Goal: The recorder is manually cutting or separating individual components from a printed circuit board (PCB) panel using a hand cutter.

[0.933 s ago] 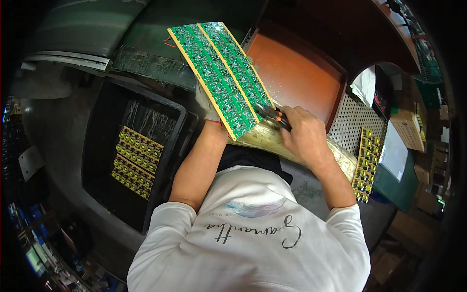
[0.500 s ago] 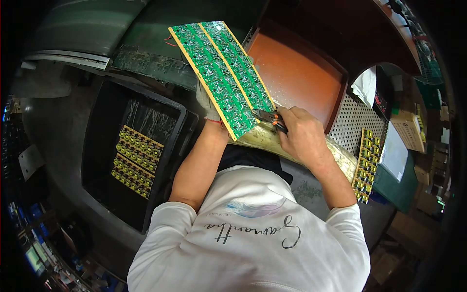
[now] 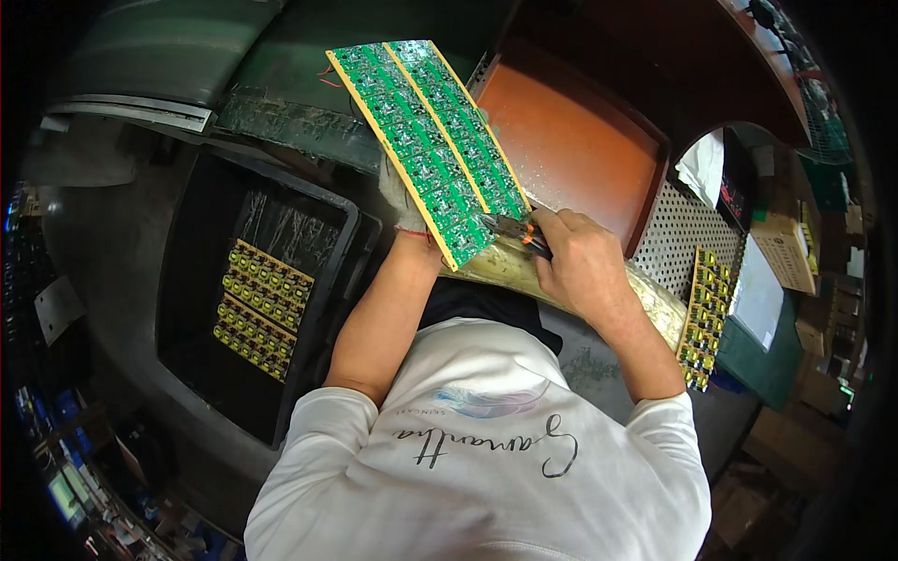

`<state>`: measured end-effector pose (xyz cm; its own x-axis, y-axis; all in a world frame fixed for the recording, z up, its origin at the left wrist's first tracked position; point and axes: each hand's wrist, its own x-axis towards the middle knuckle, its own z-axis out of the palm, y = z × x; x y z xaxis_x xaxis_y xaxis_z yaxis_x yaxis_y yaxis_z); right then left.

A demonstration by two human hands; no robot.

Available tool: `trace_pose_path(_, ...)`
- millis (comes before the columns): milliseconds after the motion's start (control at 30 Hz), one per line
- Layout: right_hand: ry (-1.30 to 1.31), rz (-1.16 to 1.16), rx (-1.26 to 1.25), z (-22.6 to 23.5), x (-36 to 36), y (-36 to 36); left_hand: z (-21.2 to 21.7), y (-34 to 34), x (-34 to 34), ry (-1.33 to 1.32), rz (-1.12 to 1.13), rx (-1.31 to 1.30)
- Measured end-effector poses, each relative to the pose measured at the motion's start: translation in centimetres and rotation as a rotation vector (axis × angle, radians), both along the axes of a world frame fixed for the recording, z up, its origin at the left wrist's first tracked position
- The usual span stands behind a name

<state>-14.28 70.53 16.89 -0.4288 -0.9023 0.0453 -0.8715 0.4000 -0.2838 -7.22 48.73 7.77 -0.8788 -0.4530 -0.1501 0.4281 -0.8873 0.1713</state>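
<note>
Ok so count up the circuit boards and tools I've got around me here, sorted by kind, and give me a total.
Green circuit board panel, held up by the left hand: 1
Yellow board panels: 2, one in the black bin, one by the perforated tray
Cutting pliers, in the right hand: 1
Total: 4

right hand (image 3: 582, 266) sits slightly further left along board edge than before | cutters (image 3: 513, 229) tip now at near right corner of green circuit panel (image 3: 426, 145) | panel barely shifts
</note>
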Motion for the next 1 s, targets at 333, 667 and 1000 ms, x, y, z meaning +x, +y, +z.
trace_pose_path(333,0.004,0.000,-0.013,-0.4,-0.6,-0.4,1.0,0.2,0.6,0.233,-0.005,0.018)
trace_pose_path(667,-0.018,-0.030,-0.083,-0.4,-1.4,-1.6,0.7,0.7,0.5,0.240,0.017,-0.077)
trace_pose_path(1000,0.009,-0.013,-0.024,-0.4,-1.2,-2.4,1.3,0.8,0.7,0.235,0.020,-0.005)
